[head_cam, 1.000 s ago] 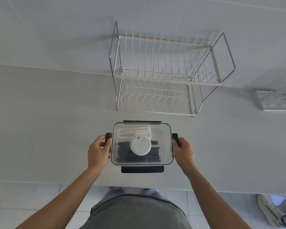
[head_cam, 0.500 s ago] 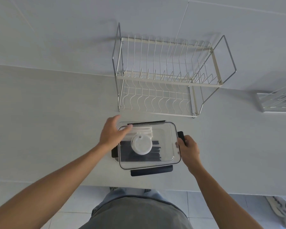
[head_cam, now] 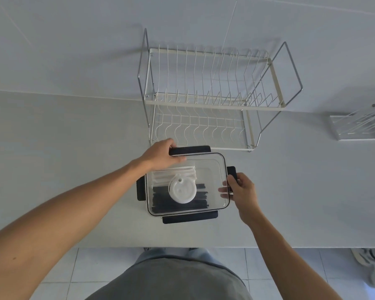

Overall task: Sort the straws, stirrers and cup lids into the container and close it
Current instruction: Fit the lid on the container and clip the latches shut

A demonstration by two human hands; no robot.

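Note:
A clear rectangular container (head_cam: 212, 169) with its transparent lid on stands near the counter's front edge. Inside lie white straws (head_cam: 160, 174), black stirrers (head_cam: 160, 202) and a stack of white cup lids (head_cam: 183, 191). Black latches stick out on all sides. My left hand (head_cam: 160, 155) reaches over the far left corner, fingers curled on the far latch (head_cam: 193, 150). My right hand (head_cam: 239, 189) grips the right latch (head_cam: 231, 171), thumb on the lid edge.
A two-tier wire dish rack (head_cam: 210, 100) stands right behind the container against the wall. A clear acrylic holder (head_cam: 359, 128) sits at the far right. The counter's front edge runs just below the container, with tiled floor and shoes below.
My left hand left the left latch and moved over the lid to the far latch. The container shifted slightly right and turned a little. My right hand stayed on the right latch.

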